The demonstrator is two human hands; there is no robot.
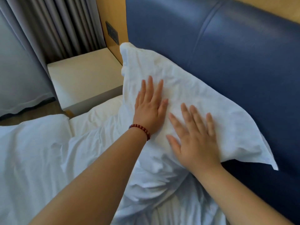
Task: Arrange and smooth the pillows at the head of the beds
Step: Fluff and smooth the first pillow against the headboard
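The left hand (150, 109) and right hand (194, 137) press, fingers straight, on the creased white pillow (186, 78), seemingly leaning on the blue padded headboard (227, 46); uneven pressure may topple it.

Pillow (186, 88) and duvet (32, 151) are both plain white, no pattern. Headboard (227, 46) is solid navy blue, nightstand (84, 73) cream, wall panel (112, 13) tan with a black switch plate (111, 32). Curtain (65, 21) is grey, bracelet (141, 129) is dark red beads.
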